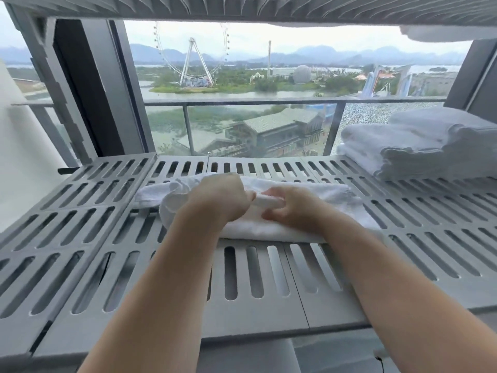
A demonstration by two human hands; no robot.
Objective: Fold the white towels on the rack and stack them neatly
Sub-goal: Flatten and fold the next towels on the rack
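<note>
On a grey slatted rack (234,316) before a balcony window, a person's left hand (218,200) and right hand (291,210) meet at the middle of a white towel (269,230), both with fingers curled round a rolled fold of the cloth. The towel lies crumpled across the shelf's centre. A stack of folded towels (419,146) sits at the shelf's far right; a Ferris wheel (191,60) stands beyond the glass.

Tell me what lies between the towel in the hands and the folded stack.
Only bare slotted shelf separates the towel from the folded stack, seen in the head view.
</note>
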